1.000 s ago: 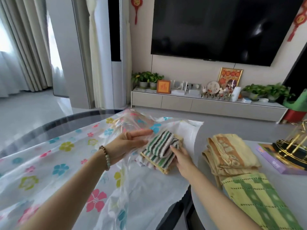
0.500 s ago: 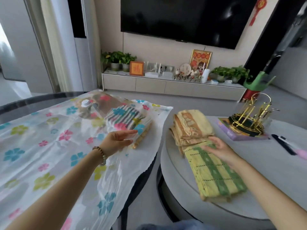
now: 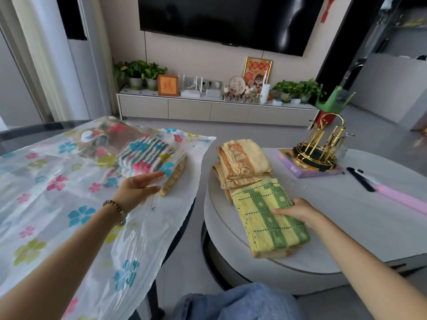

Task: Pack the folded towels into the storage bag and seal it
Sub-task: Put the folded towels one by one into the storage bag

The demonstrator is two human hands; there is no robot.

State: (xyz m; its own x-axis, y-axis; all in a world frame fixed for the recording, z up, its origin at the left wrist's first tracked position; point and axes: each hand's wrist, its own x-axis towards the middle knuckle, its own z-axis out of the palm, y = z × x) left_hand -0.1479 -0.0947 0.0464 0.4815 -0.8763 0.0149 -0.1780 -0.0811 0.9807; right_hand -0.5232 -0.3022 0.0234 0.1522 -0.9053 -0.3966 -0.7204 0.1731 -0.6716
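Observation:
A clear storage bag point(image 3: 69, 199) printed with coloured flowers lies flat on the dark table at the left. Inside it, near its far right end, sits a folded striped towel point(image 3: 147, 155). My left hand point(image 3: 136, 188) pinches the bag's upper plastic layer just in front of that towel. On the round white table point(image 3: 346, 215) at the right lies a folded yellow-and-green towel point(image 3: 265, 218); my right hand point(image 3: 298, 210) grips its right edge. Behind it is a stack of folded orange-and-cream towels point(image 3: 242, 162).
A gold rack point(image 3: 318, 146) stands on a purple box point(image 3: 300, 172) at the back of the white table. A black pen point(image 3: 360, 179) and a pink object point(image 3: 402, 199) lie to the right. A gap separates the two tables. My knee in jeans point(image 3: 238, 303) is below.
My right hand left the striped towel in the bag, crossed to the white table and took hold of the yellow-and-green towel. The view swung right. My left hand stayed at the bag.

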